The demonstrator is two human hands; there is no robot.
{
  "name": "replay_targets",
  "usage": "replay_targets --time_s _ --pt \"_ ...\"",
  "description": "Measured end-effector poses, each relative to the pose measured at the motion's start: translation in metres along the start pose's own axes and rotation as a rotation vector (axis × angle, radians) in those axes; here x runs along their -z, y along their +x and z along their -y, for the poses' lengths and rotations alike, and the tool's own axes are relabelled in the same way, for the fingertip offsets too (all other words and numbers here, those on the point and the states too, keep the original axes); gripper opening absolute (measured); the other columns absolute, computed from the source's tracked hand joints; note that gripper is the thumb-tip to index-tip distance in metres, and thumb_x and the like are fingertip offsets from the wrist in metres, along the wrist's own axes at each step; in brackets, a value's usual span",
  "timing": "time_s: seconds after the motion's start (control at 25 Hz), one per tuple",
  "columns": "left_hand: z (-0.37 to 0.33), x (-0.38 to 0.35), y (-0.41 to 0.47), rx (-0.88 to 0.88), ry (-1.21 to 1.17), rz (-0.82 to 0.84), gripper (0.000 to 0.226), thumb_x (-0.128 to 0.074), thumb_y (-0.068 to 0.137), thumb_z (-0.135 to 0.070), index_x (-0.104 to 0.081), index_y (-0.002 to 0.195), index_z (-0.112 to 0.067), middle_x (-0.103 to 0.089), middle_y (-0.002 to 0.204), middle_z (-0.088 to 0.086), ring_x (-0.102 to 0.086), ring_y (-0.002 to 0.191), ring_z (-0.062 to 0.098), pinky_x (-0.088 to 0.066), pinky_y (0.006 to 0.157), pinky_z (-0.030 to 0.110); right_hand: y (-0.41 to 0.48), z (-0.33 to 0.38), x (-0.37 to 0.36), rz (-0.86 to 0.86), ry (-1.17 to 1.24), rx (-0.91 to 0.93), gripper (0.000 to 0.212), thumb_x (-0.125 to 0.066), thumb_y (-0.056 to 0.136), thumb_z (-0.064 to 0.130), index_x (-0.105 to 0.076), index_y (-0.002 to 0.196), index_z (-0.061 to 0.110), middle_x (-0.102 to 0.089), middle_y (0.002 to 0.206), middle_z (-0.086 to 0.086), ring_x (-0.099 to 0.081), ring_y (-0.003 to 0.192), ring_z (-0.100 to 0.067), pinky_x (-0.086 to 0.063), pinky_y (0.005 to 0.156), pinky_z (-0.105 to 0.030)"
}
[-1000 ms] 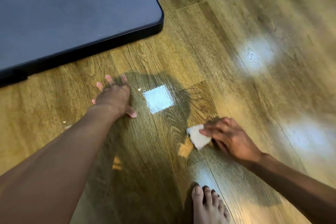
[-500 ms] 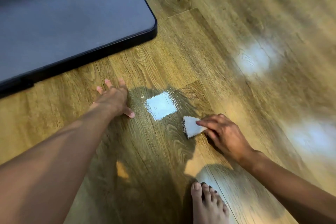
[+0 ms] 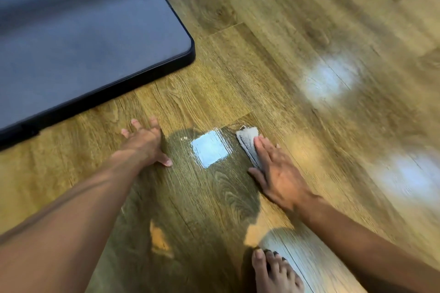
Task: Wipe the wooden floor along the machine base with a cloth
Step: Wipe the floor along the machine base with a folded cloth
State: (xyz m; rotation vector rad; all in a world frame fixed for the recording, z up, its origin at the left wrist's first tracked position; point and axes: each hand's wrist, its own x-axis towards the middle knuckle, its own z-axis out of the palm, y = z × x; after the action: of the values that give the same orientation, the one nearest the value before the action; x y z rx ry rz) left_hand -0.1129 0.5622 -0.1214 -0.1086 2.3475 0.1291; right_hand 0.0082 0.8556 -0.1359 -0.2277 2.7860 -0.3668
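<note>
The folded pale cloth [image 3: 247, 144] lies flat on the wooden floor [image 3: 297, 59], pinned under the fingers of the right hand [image 3: 277, 171]. That hand is laid flat, palm down, fingers straight and close together, pressing on the cloth rather than pinching it; the cloth's far end sticks out beyond the fingertips. The left hand [image 3: 144, 141] rests well apart from the cloth, on the other side of a bright square reflection [image 3: 209, 148], its fingers spread and planted on the boards.

The floor is glossy, yellow-brown plank with marked grain, and blurred patches of glare [image 3: 326, 81] lie to the far right of the right hand. A dark shadow covers the boards between the two arms.

Beyond the left hand sits the machine base [image 3: 83, 38], a grey-blue panel with a black rim and a rounded corner; a strip of bare boards lies between it and the left fingertips. A bare foot [image 3: 273, 271] stands nearer the person than the right hand, close to its forearm.
</note>
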Motion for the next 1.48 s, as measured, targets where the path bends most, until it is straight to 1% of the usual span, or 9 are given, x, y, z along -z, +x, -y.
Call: replay_targets --time_s 0.36,0.52,0.76,0.92,1.0,1.08,1.24,1.36,1.48 --pt "0.002 -0.001 -0.001 -0.02 -0.021 0.001 0.131 -0.083 0.067 -0.038 0.019 0.148 -0.02 0.023 0.151 0.024 0.009 0.138 0.051 -0.019 0.11 0.062 0.03 0.004 -0.015 -0.072 0.078 0.188 0.062 -0.041 0.098 0.013 -0.011 0.152 0.018 -0.011 0.158 -0.004 -0.01 0.145 -0.018 -0.015 0.118 -0.035" --pt "0.001 0.001 -0.002 -0.024 -0.051 0.01 0.131 -0.082 0.069 -0.035 0.02 0.148 -0.019 0.024 0.15 0.026 0.011 0.138 0.051 -0.021 0.11 0.062 0.007 -0.006 -0.022 0.08 0.012 0.52 0.077 -0.055 0.09 0.009 -0.011 0.151 0.027 -0.016 0.157 0.004 -0.018 0.143 -0.013 -0.021 0.114 -0.032" --pt "-0.003 0.003 -0.005 -0.021 -0.061 0.018 0.131 -0.082 0.07 -0.033 0.023 0.147 -0.017 0.024 0.15 0.026 0.012 0.137 0.052 -0.021 0.11 0.061 0.062 -0.01 0.001 -0.237 0.239 0.069 0.056 -0.051 0.097 0.02 -0.026 0.146 0.026 -0.026 0.149 0.013 -0.029 0.136 -0.005 -0.024 0.111 -0.016" --pt "0.0 0.002 -0.004 -0.024 -0.071 0.029 0.132 -0.083 0.069 -0.03 0.023 0.146 -0.016 0.026 0.148 0.025 0.014 0.136 0.051 -0.02 0.11 0.062 0.02 -0.006 -0.026 -0.053 0.104 0.426 0.076 -0.046 0.089 -0.004 -0.019 0.149 0.032 -0.021 0.155 0.011 -0.024 0.141 -0.008 -0.03 0.113 -0.033" --pt "0.0 0.002 -0.003 -0.021 -0.064 0.031 0.132 -0.083 0.068 -0.031 0.023 0.146 -0.016 0.025 0.148 0.025 0.014 0.136 0.051 -0.02 0.11 0.062 0.042 -0.014 -0.011 -0.027 0.024 0.582 0.054 -0.032 0.099 0.018 -0.02 0.149 0.034 -0.029 0.152 0.013 -0.036 0.134 -0.003 -0.038 0.107 -0.033" --pt "0.0 0.002 -0.003 -0.023 -0.058 0.035 0.132 -0.083 0.068 -0.033 0.022 0.147 -0.016 0.024 0.149 0.026 0.012 0.137 0.051 -0.02 0.11 0.062 0.087 -0.015 0.006 -0.113 0.073 0.458 0.044 -0.036 0.101 0.036 -0.037 0.144 0.026 -0.043 0.144 0.006 -0.05 0.124 -0.007 -0.045 0.098 -0.03" --pt "0.0 0.003 -0.004 -0.028 -0.038 0.03 0.131 -0.082 0.069 -0.033 0.023 0.146 -0.014 0.024 0.148 0.027 0.011 0.137 0.051 -0.021 0.11 0.062 0.114 -0.004 0.006 -0.23 0.193 0.171 0.053 -0.049 0.097 0.003 -0.038 0.142 0.028 -0.036 0.148 0.007 -0.049 0.121 -0.006 -0.045 0.098 -0.018" --pt "0.0 0.002 -0.002 -0.03 -0.045 0.041 0.131 -0.081 0.069 -0.033 0.023 0.145 -0.013 0.025 0.147 0.028 0.013 0.136 0.052 -0.021 0.109 0.063 0.079 0.007 -0.005 -0.09 0.19 0.343 0.075 -0.053 0.09 -0.003 -0.028 0.143 0.043 -0.025 0.152 0.019 -0.032 0.135 -0.001 -0.036 0.109 -0.027" --pt "0.0 0.002 0.0 -0.017 -0.03 0.043 0.131 -0.082 0.068 -0.033 0.022 0.146 -0.013 0.026 0.147 0.029 0.013 0.136 0.053 -0.021 0.108 0.064 0.118 0.001 0.014 -0.109 0.106 0.468 0.053 -0.055 0.093 0.004 -0.043 0.139 0.029 -0.043 0.144 0.004 -0.05 0.126 -0.015 -0.048 0.099 -0.034"
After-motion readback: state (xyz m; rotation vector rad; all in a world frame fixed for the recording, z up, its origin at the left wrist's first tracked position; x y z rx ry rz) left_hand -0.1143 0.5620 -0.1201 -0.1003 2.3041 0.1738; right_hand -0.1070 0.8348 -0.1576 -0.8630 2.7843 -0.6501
